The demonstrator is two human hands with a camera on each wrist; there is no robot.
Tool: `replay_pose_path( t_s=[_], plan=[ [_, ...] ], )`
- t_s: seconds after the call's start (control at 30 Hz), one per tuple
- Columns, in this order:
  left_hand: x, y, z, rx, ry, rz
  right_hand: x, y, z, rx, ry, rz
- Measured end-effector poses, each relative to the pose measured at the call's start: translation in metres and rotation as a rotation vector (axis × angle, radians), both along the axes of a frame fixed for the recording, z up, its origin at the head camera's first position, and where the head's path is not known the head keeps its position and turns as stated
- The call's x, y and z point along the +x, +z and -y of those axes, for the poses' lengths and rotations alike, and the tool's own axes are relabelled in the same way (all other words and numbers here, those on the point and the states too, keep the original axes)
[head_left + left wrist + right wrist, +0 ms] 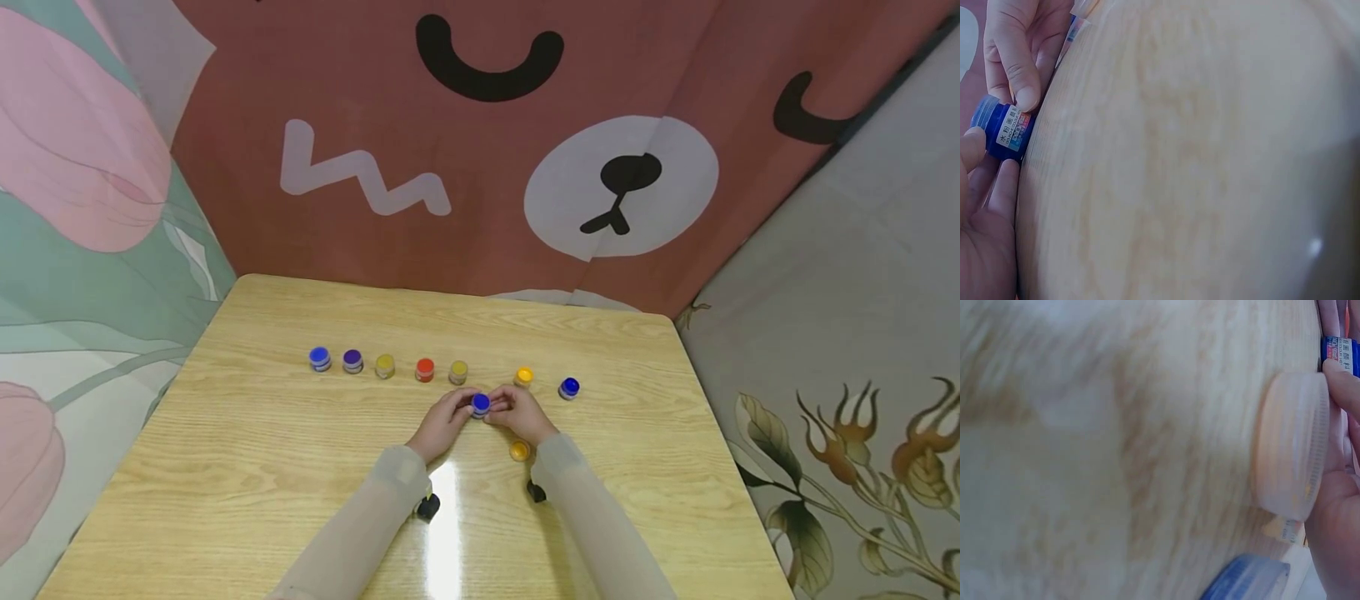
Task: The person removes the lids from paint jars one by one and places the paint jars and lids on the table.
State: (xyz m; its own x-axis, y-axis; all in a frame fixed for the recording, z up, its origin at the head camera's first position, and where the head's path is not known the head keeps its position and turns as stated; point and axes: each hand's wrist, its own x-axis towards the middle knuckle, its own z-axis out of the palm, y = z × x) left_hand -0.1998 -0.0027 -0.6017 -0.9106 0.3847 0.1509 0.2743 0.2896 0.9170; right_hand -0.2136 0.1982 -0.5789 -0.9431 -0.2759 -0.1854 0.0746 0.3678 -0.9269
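A blue paint jar (481, 405) with a printed label stands between both hands over the middle of the table. My left hand (440, 423) holds it from the left; in the left wrist view, its thumb presses the clear lid (985, 114) and a finger lies under the base. From the other side my right hand (522, 412) grips the same jar, thumb on the label in the right wrist view. Beside the right wrist lies a translucent ridged cap (1294, 447) with an orange tint.
Behind the hands stand a blue jar (319, 359), a purple jar (352, 361), two mustard-yellow jars, a red jar (425, 370), an orange-yellow jar (523, 377) and a dark blue jar (569, 388). The wooden table (225, 467) meets printed cloths at its back and sides.
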Motion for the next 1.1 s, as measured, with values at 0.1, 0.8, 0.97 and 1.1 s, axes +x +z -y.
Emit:
replay_pose_path(
  t_s=[0.1,0.8,0.97,1.1],
  plan=[
    [-0.0007,-0.0004,-0.0011,0.058,-0.012,0.023,-0.0008,-0.0002,-0.0004,-0.005,0.009,-0.002],
    [-0.0001,0.0026,-0.0034,0.063,0.006,0.068,-0.0005,-0.0013,-0.0005,-0.01,0.003,-0.001],
    [-0.0001,0.0014,-0.0038,0.087,0.011,0.095,-0.0005,-0.0014,0.0002,-0.008,-0.004,0.012],
    [0.0002,0.0004,-0.0037,0.088,0.005,0.087,-0.0001,-0.0015,-0.0002,0.007,-0.009,0.006]
  ],
)
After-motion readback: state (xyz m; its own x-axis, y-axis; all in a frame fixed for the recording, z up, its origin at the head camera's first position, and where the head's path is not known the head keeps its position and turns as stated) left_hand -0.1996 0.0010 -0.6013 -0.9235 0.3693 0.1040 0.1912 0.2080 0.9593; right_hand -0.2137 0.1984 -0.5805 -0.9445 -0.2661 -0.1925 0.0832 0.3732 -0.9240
